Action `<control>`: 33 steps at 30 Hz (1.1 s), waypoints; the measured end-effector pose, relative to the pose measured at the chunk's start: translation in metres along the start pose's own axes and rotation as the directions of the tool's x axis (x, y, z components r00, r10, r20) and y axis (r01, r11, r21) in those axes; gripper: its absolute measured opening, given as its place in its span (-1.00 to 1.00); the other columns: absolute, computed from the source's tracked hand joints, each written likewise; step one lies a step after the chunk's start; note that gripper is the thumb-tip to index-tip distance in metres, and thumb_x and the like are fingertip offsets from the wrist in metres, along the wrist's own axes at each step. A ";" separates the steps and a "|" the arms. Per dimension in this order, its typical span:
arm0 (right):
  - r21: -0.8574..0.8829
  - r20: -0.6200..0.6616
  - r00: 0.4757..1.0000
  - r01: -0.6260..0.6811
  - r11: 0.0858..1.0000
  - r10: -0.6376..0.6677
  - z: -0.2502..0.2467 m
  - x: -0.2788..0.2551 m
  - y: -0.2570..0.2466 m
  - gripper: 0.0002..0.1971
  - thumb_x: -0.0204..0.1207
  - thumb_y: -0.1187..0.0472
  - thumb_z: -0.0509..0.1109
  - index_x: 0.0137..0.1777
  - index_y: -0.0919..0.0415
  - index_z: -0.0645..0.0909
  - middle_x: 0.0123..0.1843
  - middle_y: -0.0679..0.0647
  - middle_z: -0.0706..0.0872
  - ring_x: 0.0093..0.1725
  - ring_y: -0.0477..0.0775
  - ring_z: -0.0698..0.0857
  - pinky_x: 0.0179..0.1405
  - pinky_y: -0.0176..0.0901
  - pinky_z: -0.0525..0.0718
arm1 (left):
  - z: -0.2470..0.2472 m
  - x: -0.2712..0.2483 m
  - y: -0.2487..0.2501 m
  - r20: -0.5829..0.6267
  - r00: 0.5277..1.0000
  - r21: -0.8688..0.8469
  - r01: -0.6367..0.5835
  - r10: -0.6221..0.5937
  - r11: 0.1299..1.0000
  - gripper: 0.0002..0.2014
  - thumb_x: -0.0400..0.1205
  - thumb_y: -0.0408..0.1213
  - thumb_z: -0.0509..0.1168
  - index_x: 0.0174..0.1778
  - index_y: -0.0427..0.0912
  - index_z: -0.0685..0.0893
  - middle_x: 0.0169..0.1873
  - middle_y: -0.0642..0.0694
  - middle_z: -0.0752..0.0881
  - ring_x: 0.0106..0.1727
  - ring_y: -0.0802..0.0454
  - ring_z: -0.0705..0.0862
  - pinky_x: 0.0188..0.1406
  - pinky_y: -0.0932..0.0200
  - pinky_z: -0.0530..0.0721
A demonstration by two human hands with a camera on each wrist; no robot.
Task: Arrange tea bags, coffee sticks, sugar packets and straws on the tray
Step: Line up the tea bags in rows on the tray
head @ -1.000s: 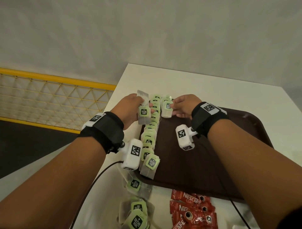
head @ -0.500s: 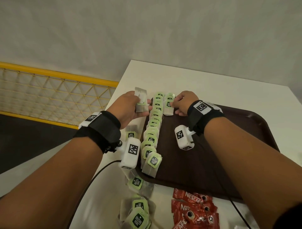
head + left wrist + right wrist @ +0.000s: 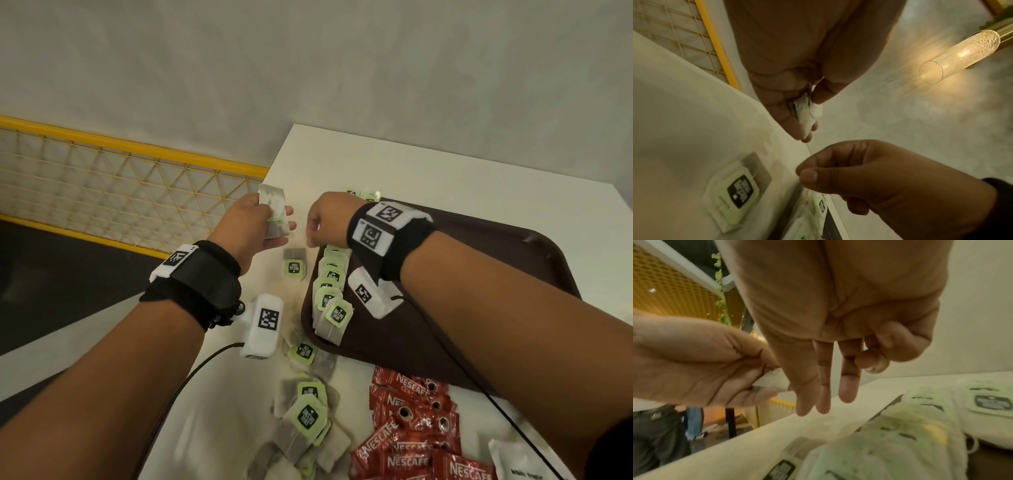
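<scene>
My left hand [image 3: 253, 226] hovers over the table just left of the brown tray [image 3: 479, 274] and grips a small bundle of tea bags [image 3: 274, 212], also seen in the left wrist view [image 3: 807, 110]. My right hand [image 3: 325, 222] is a short gap away, above the tray's far left corner. Its thumb presses on the forefinger [image 3: 807, 177], and nothing shows between them. A row of green-tagged tea bags [image 3: 330, 294] lies overlapped along the tray's left edge. One tea bag [image 3: 295, 267] lies on the table between the tray and my left hand.
Loose tea bags [image 3: 308, 411] are heaped on the table near me, with red Nescafe sticks [image 3: 411, 431] to their right and a white sugar packet [image 3: 513, 462] beyond. A cable [image 3: 462, 370] crosses the tray's near edge. The table's left edge drops off beside a yellow railing [image 3: 137, 147].
My right hand has left the tea bag at the tray's far end and come left, close to my left hand. My left hand has lifted its tea bags and shifted slightly left.
</scene>
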State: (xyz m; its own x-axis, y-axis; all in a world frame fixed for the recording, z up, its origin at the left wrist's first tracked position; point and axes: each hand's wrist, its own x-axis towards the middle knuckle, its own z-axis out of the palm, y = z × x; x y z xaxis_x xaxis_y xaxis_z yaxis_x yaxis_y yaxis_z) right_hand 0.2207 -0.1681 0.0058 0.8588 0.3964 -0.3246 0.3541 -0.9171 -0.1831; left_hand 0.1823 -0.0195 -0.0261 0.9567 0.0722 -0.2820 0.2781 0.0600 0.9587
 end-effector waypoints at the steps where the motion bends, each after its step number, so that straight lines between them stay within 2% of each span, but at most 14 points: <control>1: -0.061 0.032 0.999 0.011 0.998 -0.009 0.004 0.001 -0.008 -0.71 0.59 0.06 0.40 0.21 0.20 0.71 0.17 0.08 0.73 0.15 0.10 0.70 0.09 -0.11 0.65 | -0.003 -0.004 0.000 -0.018 1.000 0.000 -0.001 0.001 1.000 -0.62 0.73 -0.47 -0.05 0.41 -0.19 0.49 0.16 -0.16 0.76 0.09 -0.09 0.79 0.10 -0.04 0.73; 5: -0.218 0.082 0.996 0.033 0.975 -0.015 0.011 0.005 -0.028 -0.58 0.59 -0.04 0.37 0.32 0.22 0.63 0.28 0.14 0.69 0.23 0.18 0.68 0.16 -0.07 0.61 | -0.014 -0.017 0.001 -0.047 0.999 0.013 0.013 -0.012 1.000 -0.63 0.74 -0.45 -0.04 0.41 -0.18 0.49 0.16 -0.14 0.76 0.09 -0.08 0.79 0.10 -0.03 0.72; 7: -0.212 0.087 0.996 -0.016 0.977 0.035 0.014 0.008 -0.032 -0.60 0.55 0.05 0.44 0.32 0.23 0.62 0.28 0.18 0.69 0.27 0.24 0.66 0.19 -0.03 0.60 | -0.018 -0.023 0.001 -0.050 0.999 0.012 0.016 -0.015 1.000 -0.65 0.75 -0.44 -0.03 0.40 -0.18 0.50 0.14 -0.12 0.76 0.05 -0.05 0.79 0.05 0.02 0.73; 9: -0.235 0.096 0.993 -0.049 0.971 0.074 0.024 0.016 -0.035 -0.63 0.52 0.07 0.46 0.23 0.27 0.66 0.07 0.20 0.71 0.17 0.32 0.68 0.18 0.03 0.64 | -0.021 -0.027 0.001 -0.049 0.999 0.006 0.013 -0.012 1.000 -0.65 0.75 -0.45 -0.03 0.40 -0.20 0.49 0.11 -0.10 0.76 0.02 -0.02 0.79 0.02 0.05 0.74; 11: -0.345 0.106 0.987 -0.075 0.935 0.119 0.026 0.020 -0.042 -0.70 0.50 0.03 0.44 0.06 0.25 0.68 -0.14 0.20 0.62 0.06 0.35 0.69 0.15 0.26 0.68 | -0.023 -0.030 0.001 -0.049 0.999 -0.001 0.012 -0.012 1.000 -0.65 0.75 -0.46 -0.03 0.40 -0.21 0.48 0.09 -0.09 0.75 0.01 -0.01 0.79 0.03 0.04 0.74; 14: -0.339 0.142 0.978 -0.098 0.936 0.154 0.030 0.028 -0.048 -0.77 0.55 0.14 0.41 0.12 0.24 0.69 -0.05 0.19 0.61 0.17 0.34 0.65 0.25 0.26 0.62 | -0.027 -0.031 -0.003 -0.053 0.998 -0.002 0.028 -0.028 1.000 -0.63 0.75 -0.47 -0.03 0.46 -0.25 0.45 0.10 -0.10 0.75 0.01 -0.02 0.80 -0.01 0.05 0.75; 17: -0.419 0.125 0.974 -0.119 0.900 0.188 0.032 0.031 -0.052 -0.79 0.55 0.16 0.41 -0.21 0.29 0.56 -0.30 0.16 0.53 -0.14 0.27 0.59 0.20 0.27 0.65 | -0.028 -0.032 -0.007 -0.092 0.995 -0.011 0.037 -0.038 0.999 -0.59 0.74 -0.49 0.00 0.53 -0.20 0.33 0.11 -0.14 0.75 -0.04 -0.06 0.80 -0.07 0.06 0.75; 19: -0.416 0.103 0.978 -0.123 0.901 0.181 0.034 0.032 -0.051 -0.76 0.61 0.16 0.35 -0.15 0.36 0.54 -0.17 0.23 0.52 -0.09 0.32 0.59 0.19 0.22 0.62 | -0.029 -0.032 -0.010 -0.136 0.990 -0.021 0.031 -0.034 0.999 -0.48 0.73 -0.52 0.01 0.59 -0.05 0.19 0.09 -0.18 0.74 -0.08 -0.12 0.80 -0.06 0.03 0.75; 22: -0.282 0.097 0.988 -0.089 0.955 0.121 0.019 0.024 -0.043 -0.69 0.59 0.05 0.38 0.18 0.27 0.60 0.03 0.13 0.62 0.06 0.27 0.64 0.17 0.12 0.64 | -0.032 -0.033 -0.009 -0.188 0.982 -0.003 -0.024 0.023 1.000 -0.36 0.69 -0.58 0.01 0.58 0.16 0.19 0.05 -0.16 0.71 -0.10 -0.11 0.80 -0.11 0.11 0.75; 25: -0.077 0.014 0.998 -0.056 0.995 0.057 -0.003 0.000 -0.036 -0.58 0.49 -0.05 0.48 0.12 0.30 0.64 0.04 0.15 0.70 0.08 0.22 0.70 0.11 0.01 0.67 | -0.033 -0.034 -0.004 -0.207 0.973 0.065 -0.092 0.104 0.994 -0.60 0.65 -0.61 -0.03 0.12 -0.07 0.57 0.19 -0.21 0.67 -0.16 -0.02 0.79 -0.18 0.18 0.71; 27: 0.161 -0.057 0.997 -0.049 0.986 0.058 -0.016 -0.020 -0.027 -0.65 0.45 0.01 0.54 0.04 0.28 0.67 -0.03 0.13 0.74 0.01 0.17 0.75 0.03 -0.03 0.69 | -0.031 -0.033 -0.004 -0.177 0.981 0.094 -0.061 0.077 0.994 -0.64 0.66 -0.58 -0.02 -0.22 -0.17 0.62 0.25 -0.23 0.67 -0.15 -0.03 0.79 -0.18 0.18 0.68; 28: 0.293 -0.098 0.991 -0.059 0.954 0.091 -0.017 -0.027 -0.020 -0.71 0.42 0.04 0.57 -0.05 0.24 0.65 -0.12 0.09 0.74 -0.09 0.13 0.78 -0.04 -0.05 0.69 | -0.028 -0.033 -0.004 -0.155 0.987 0.095 -0.035 0.049 0.995 -0.65 0.68 -0.55 0.02 -0.28 -0.19 0.63 0.24 -0.25 0.69 -0.13 -0.06 0.79 -0.17 0.17 0.68; 30: 0.463 -0.203 0.967 -0.045 0.885 0.155 -0.019 -0.038 -0.006 -0.75 0.38 0.08 0.60 -0.15 0.16 0.61 -0.26 0.02 0.74 -0.28 0.02 0.76 -0.22 -0.14 0.66 | -0.019 -0.034 -0.002 -0.087 0.996 0.084 0.016 -0.008 0.996 -0.71 0.70 -0.49 0.09 -0.24 -0.26 0.67 0.18 -0.29 0.71 -0.09 -0.13 0.79 -0.13 0.14 0.72; 33: 0.586 -0.289 0.935 0.003 0.810 0.205 -0.013 -0.049 0.009 -0.79 0.37 0.19 0.60 -0.17 0.21 0.60 -0.30 0.09 0.78 -0.35 0.00 0.74 -0.31 -0.14 0.66 | 0.002 -0.035 0.003 0.022 0.998 0.083 0.063 -0.065 0.995 -0.76 0.69 -0.40 0.11 -0.06 -0.35 0.70 0.08 -0.24 0.74 -0.03 -0.16 0.80 -0.12 0.13 0.72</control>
State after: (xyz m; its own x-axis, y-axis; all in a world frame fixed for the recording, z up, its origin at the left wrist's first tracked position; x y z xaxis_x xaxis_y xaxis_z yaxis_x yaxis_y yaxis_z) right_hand 0.1862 -0.1961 0.0323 0.9828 0.1700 -0.0728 0.0726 -0.7168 -0.6935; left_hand 0.1502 -0.0234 -0.0130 0.9382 0.0466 -0.3429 0.3440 -0.0188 0.9388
